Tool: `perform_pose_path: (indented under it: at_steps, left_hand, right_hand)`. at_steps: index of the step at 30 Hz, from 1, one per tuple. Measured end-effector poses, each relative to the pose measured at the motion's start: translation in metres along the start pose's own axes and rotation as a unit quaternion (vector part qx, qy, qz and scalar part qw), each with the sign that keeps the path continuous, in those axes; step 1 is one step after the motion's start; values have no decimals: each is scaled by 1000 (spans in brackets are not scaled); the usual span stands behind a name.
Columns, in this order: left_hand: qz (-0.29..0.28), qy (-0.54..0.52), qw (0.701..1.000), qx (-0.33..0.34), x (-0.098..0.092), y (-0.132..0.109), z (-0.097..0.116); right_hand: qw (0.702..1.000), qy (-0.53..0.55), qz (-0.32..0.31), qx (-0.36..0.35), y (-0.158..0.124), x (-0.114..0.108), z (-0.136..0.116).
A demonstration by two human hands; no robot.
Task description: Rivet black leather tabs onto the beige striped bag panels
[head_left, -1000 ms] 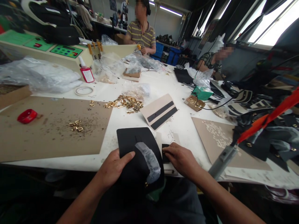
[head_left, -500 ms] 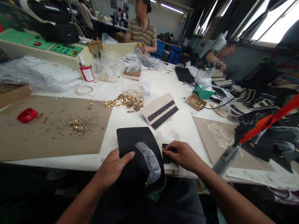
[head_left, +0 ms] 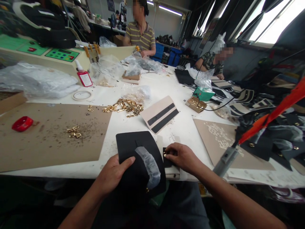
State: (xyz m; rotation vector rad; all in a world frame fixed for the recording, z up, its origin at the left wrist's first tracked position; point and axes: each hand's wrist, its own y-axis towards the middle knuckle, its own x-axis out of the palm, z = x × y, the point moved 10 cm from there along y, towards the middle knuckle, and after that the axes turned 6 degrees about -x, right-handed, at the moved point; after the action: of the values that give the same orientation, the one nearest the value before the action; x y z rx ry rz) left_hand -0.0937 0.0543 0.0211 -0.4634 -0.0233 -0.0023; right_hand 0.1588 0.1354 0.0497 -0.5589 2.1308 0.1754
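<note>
My left hand [head_left: 111, 175] grips the left edge of a black leather-like panel [head_left: 127, 143], thumb on top, the other fingers hidden beneath. The panel is tilted over the table's front edge. A curved strip in clear plastic wrap [head_left: 152, 170] is attached to it, with a small gold fitting [head_left: 147, 190] at its lower end. Just right of the panel, my right hand [head_left: 184, 157] pinches a small gold metal piece [head_left: 165, 154], its exact kind too small to tell. The fingers are over a small black piece [head_left: 167, 162] on the table, partly covered by the hand.
Ahead lie a beige panel with black strips [head_left: 162, 116] and a pile of gold hardware [head_left: 130, 106]. Cardboard [head_left: 95, 149] with a red tape roll [head_left: 22, 123] is left. An orange-ribboned grey tool [head_left: 225, 160] slants near my right forearm. Two people sit across the table.
The view has shifted slightly, so the table's things appear further left. Both hands keep nearly the same hold. The co-worker at the right has lowered a raised hand.
</note>
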Motion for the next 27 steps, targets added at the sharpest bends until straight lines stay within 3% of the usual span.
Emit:
perform_pose_path:
  at_steps: [5,9,11,13,15,17,19,23,27]
  left_hand:
    - [-12,-27,1000,2,6,-11,3]
    - [-29,-69,997,25,21,-32,9]
    - [-34,-63,997,34,28,-47,13]
    - [-37,-27,998,50,35,-65,19]
    - [-29,26,997,70,40,-84,26]
    - [-10,88,992,91,45,-102,35]
    - [19,150,981,123,54,-119,46]
    - [58,268,939,209,94,-149,66]
    - [63,355,889,282,139,-171,71]
  right_hand:
    - [995,-52,31,-73,-17,-4,-19]
    - [975,-195,8,-106,-32,-3,-38]
    - [975,-195,1,-105,-36,-6,-39]
    - [987,-130,21,-92,-41,-18,-36]
    - [993,-32,89,-74,-51,-42,-34]
    - [979,70,176,-71,-72,-70,-41]
    - [962,148,209,-94,-97,-86,-64]
    - [963,217,93,-127,-136,-71,-124]
    - [942,300,76,-127,-154,-60,-136]
